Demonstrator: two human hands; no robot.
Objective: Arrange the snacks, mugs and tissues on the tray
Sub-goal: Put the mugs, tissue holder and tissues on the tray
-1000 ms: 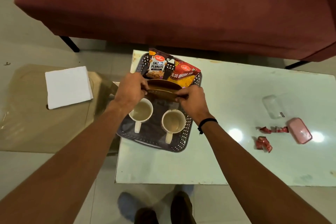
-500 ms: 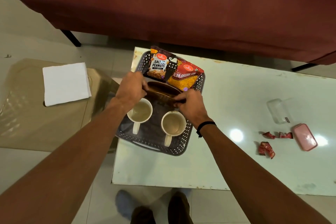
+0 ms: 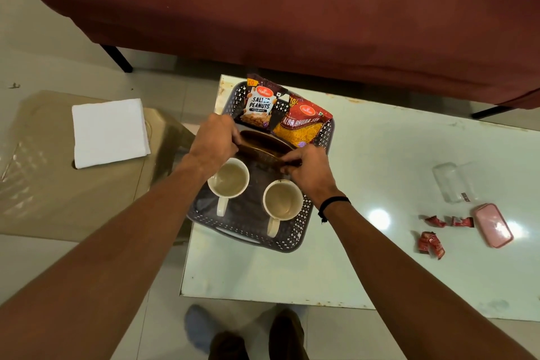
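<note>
I see both hands, left hand [image 3: 214,137] and right hand [image 3: 309,172], gripping the ends of a brown bowl [image 3: 264,147] mid-frame, over the tray [image 3: 292,238], above two mugs [image 3: 229,181].

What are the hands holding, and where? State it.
Both hold the brown bowl over the tray: left hand at its left rim, right hand at its right rim.

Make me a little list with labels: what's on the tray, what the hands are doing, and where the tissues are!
tray: dark, on the table
on tray: two mugs, peanuts, sev packet, brown bowl
left hand: holds bowl's left edge
right hand: holds bowl's right edge
tissues: on the stool, not on tray
</note>
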